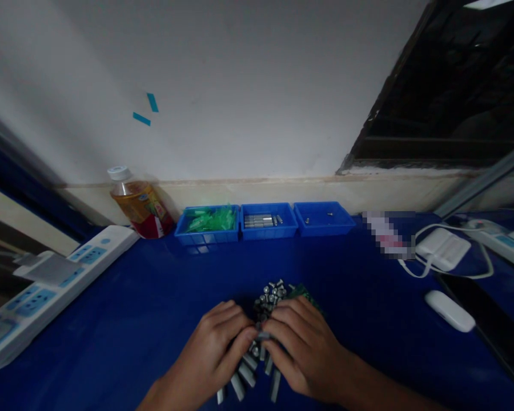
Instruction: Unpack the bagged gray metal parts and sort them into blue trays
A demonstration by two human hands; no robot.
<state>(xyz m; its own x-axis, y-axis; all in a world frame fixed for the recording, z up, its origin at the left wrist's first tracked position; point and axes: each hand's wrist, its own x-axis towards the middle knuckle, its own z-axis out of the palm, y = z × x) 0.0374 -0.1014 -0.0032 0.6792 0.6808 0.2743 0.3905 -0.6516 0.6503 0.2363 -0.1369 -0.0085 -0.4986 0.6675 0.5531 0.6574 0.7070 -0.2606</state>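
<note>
The left hand (218, 339) and right hand (306, 345) meet fingertip to fingertip, both pinching a small grey metal piece (264, 335) between them above the blue table (188, 274), among loose screws (270, 294) and metal bars (247, 374). The step in hand looks like lining up or turning that piece, and the next move seems to call for a steady pinch from both sides. Farther out, by the wall (248, 103), stand three blue trays (269, 233) and a drink bottle (142, 210), its label's writing too blurred to read.
</note>
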